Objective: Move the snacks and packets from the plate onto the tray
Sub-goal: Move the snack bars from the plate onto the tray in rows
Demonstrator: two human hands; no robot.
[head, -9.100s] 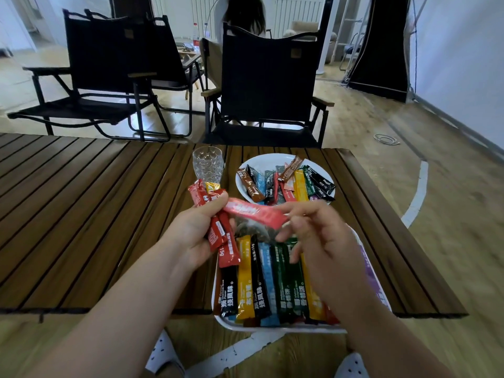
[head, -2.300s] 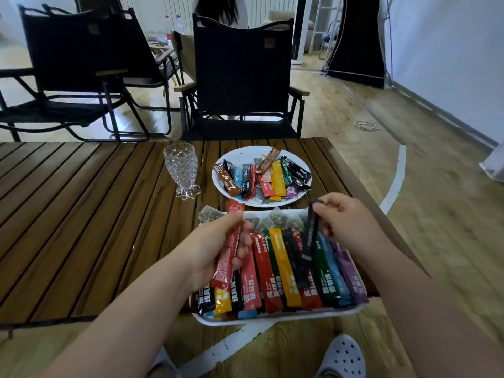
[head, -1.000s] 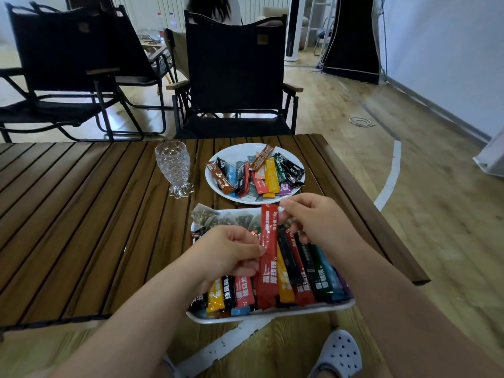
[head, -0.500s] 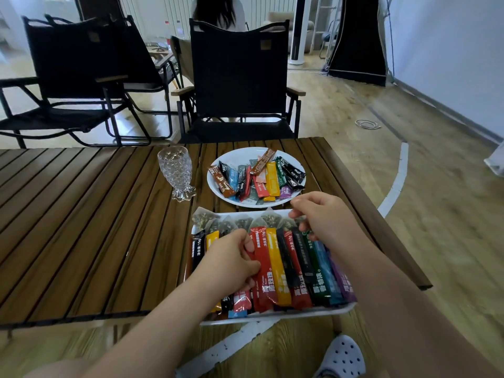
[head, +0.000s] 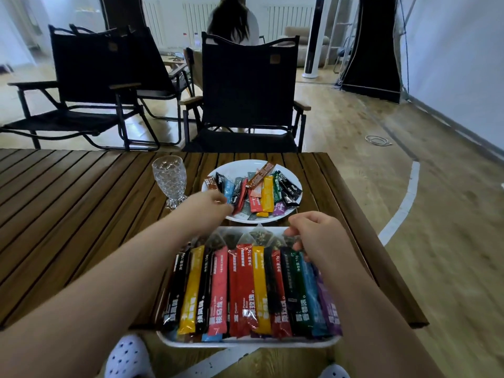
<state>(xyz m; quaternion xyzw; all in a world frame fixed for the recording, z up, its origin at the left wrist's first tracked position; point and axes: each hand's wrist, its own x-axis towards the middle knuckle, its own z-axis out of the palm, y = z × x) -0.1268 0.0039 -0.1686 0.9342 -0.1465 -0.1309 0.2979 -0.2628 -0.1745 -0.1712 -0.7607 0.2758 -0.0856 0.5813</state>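
The desk (head: 68, 214) is dark, matt slatted wood. The packets (head: 245, 282) are glossy plastic film. The plate (head: 293, 181) and tray (head: 245, 343) look smooth, glossy white. The glass (head: 170, 181) is clear and faceted. The far chairs (head: 248, 77) are matt black cloth.

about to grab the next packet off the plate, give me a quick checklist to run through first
1. Left hand at the plate: ok, it is at the near-left rim, by the packets lying there.
2. Left fingers gripping a packet: cannot tell, they are blurred.
3. Glass upright: ok, but it stands close beside the left wrist.
4. Right hand free: cannot tell; its fingers curl over the tray's far right end.
5. Tray fully on the table: not ok, its near edge overhangs the table edge.
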